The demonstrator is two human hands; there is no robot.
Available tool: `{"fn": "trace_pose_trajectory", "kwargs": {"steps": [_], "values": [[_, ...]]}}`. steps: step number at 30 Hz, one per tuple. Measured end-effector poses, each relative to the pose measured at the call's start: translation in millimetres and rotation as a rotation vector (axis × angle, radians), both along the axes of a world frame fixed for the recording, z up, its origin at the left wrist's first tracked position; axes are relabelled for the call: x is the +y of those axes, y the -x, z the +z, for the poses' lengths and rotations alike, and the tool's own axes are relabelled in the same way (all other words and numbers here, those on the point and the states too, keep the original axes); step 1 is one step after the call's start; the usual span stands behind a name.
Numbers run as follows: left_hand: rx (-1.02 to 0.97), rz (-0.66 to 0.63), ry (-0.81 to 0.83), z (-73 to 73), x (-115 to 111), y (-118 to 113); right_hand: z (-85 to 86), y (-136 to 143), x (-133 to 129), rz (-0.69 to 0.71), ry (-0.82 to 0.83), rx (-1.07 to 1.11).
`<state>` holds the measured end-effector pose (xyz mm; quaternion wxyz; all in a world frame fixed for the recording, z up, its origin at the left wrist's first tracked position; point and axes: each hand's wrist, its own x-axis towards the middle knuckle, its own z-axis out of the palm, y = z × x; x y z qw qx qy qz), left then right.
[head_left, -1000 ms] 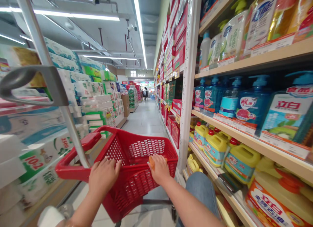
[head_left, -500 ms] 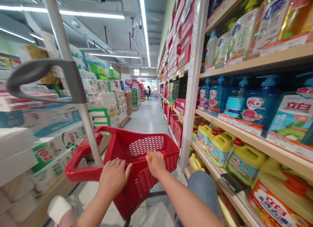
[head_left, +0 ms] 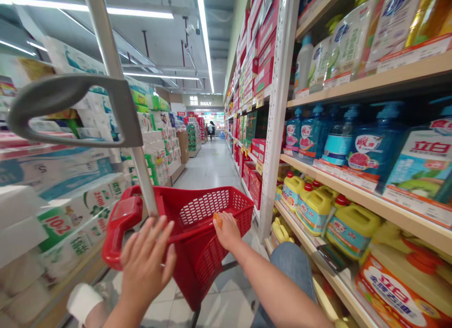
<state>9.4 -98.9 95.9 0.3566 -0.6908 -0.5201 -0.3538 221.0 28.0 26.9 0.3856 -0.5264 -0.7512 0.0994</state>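
A red shopping basket cart [head_left: 183, 252] with perforated sides stands in front of me. My left hand [head_left: 148, 252] is over its near left edge, fingers spread, holding nothing. My right hand [head_left: 226, 228] is at the basket's near rim, its fingers closed around a small orange thing [head_left: 218, 220] that I cannot identify. A metal pole [head_left: 146, 187] with a grey loop handle [head_left: 130, 111] rises from the cart's left part, beyond my left hand.
Shelves [head_left: 353, 88] of pump bottles and yellow detergent jugs [head_left: 314, 209] line the right, beside my bent knee [head_left: 291, 267]. Stacked paper packs [head_left: 81, 215] fill the left. An aisle floor [head_left: 205, 165] runs ahead to a distant person [head_left: 211, 129].
My left hand has lifted off the cart's red rim and shifted left, its fingers now raised. The pole and grey handle have moved right in view, while the basket has turned slightly.
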Motion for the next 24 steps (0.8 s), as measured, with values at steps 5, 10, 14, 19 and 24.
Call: {"fn": "trace_pose_trajectory", "kwargs": {"steps": [5, 10, 14, 19, 24], "values": [[-0.06, 0.162, 0.148, 16.2, -4.8, 55.9, 20.4, 22.4, -28.8, 0.101, -0.001, 0.095], [0.055, 0.147, 0.327, 19.3, 2.1, 53.3, 37.9, 58.0, -58.2, 0.304, -0.103, 0.166], [0.051, 0.037, 0.367, 26.5, -8.5, 38.2, 42.0, 49.1, -43.0, 0.235, -0.1, 0.102], [0.058, -0.308, 0.441, 30.8, 0.9, 49.3, 48.2, 21.9, -17.9, 0.159, -0.021, 0.081], [-0.074, -0.22, 0.382, 23.0, 23.0, 21.9, 52.2, 24.5, -28.5, 0.191, -0.036, 0.333]]}}
